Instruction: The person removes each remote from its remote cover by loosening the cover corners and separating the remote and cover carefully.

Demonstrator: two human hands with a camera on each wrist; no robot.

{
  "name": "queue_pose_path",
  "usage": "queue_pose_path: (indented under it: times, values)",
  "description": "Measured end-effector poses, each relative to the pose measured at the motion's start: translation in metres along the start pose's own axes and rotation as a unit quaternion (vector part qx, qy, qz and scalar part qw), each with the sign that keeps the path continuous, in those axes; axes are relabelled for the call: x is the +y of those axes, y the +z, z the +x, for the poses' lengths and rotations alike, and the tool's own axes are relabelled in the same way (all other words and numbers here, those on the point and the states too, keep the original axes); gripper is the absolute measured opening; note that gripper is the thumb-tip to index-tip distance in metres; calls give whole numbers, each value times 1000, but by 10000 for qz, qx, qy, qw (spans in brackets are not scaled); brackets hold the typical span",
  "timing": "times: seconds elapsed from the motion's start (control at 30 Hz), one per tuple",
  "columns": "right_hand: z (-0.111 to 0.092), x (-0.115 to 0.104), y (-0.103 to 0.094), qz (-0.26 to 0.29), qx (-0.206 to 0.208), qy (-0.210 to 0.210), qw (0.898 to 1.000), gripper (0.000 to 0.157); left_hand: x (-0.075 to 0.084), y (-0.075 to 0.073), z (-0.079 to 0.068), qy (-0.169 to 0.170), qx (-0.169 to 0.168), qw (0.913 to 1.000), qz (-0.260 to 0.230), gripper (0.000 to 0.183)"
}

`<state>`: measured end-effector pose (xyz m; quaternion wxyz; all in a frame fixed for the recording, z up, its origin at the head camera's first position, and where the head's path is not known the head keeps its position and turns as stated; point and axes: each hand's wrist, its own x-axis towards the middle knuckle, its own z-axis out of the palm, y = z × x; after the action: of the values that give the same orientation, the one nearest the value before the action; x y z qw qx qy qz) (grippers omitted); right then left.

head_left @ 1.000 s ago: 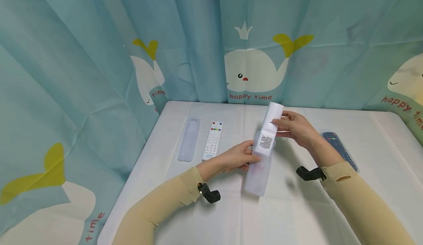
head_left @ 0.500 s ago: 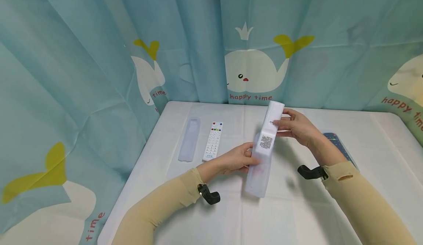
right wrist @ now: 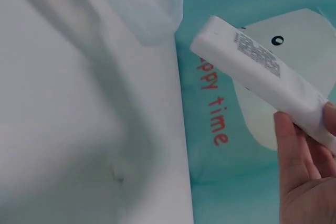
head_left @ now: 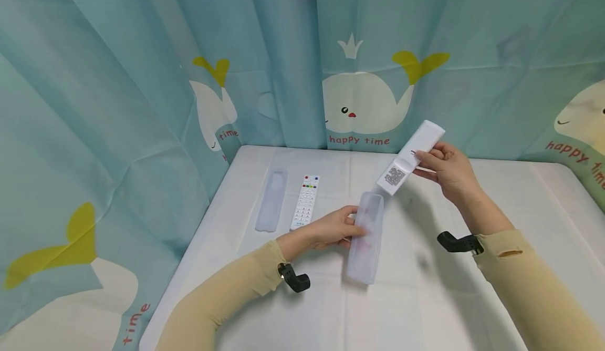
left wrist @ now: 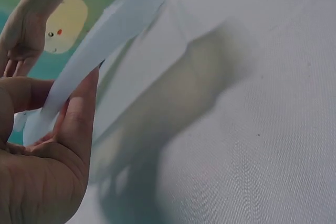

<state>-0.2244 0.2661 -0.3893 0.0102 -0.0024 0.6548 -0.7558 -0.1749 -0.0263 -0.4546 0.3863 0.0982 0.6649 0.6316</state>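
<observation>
A translucent remote cover (head_left: pixel 365 261) is pinched along its side by my left hand (head_left: pixel 336 227), fingers beneath and thumb on top. Its far end tilts up over the table. Beyond that end, my right hand (head_left: pixel 451 175) grips a white remote control (head_left: pixel 407 157) by its middle, back side up with a printed QR code. In the right wrist view, a gap separates the remote (right wrist: pixel 262 72) from the cover (right wrist: pixel 139 11). The left wrist view has the cover (left wrist: pixel 113 22) edge-on between thumb and fingers.
A white remote control with several buttons (head_left: pixel 304 202) lies face up on the white table (head_left: pixel 293 309), left of the hands. Next to it lies another translucent cover (head_left: pixel 271 202). A blue curtain (head_left: pixel 283 78) with whale prints hangs behind the table.
The white remote has come out of the cover and moved up and right with my right hand. The cover stays in my left hand. My right arm now hides the dark remote seen earlier.
</observation>
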Motion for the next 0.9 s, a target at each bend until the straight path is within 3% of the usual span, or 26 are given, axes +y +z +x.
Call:
queue_pose_path:
  times: [0.3, 0.47, 0.67, 0.9]
  values:
    - [-5, 7, 0, -315, -35, -294, 9991, 40, 1, -9, -1, 1, 211, 9997, -86, 64]
    - [-7, 14, 4, -1069, -110, -546, 9927, 42, 2, -15, -3, -22, 355, 9992, -156, 64]
    - [-13, 25, 8, -2355, -309, -827, 9679, 44, 4, -20, -8, -51, 483, 9986, -220, 62]
    - [-21, 39, 12, -3344, -535, -1250, 9326, 25, 6, -31, -13, -77, 662, 9972, -332, 66]
